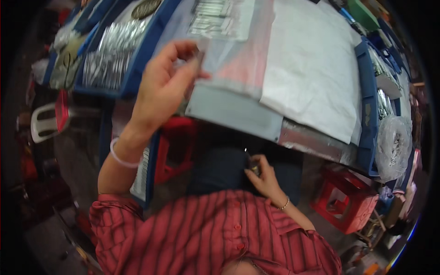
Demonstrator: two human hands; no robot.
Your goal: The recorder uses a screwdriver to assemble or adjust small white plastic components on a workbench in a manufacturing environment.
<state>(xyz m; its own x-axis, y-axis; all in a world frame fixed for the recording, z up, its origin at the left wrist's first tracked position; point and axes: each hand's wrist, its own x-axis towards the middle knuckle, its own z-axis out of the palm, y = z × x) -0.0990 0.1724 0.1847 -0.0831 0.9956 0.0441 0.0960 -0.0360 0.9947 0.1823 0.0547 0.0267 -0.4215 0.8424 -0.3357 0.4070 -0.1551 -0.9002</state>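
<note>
My left hand (160, 85) is raised over the table's near edge, thumb and fingers pinched on a small thin metal piece (200, 58), which is blurred. Just beyond it lies a clear plastic sheet or bag (256, 59), with rows of silvery metal pieces (215, 20) at its far part. Low over my lap, my right hand (266, 178) has its fingers closed around a small dark object with a brassy patch (255, 170); its kind is unclear.
At the left, a blue bin (130, 68) holds many silvery strips. White sheeting (316, 68) covers the table's right part. Another blue bin (366, 110) stands at the right beside a clear bag (395, 149). Red stools (346, 199) stand below.
</note>
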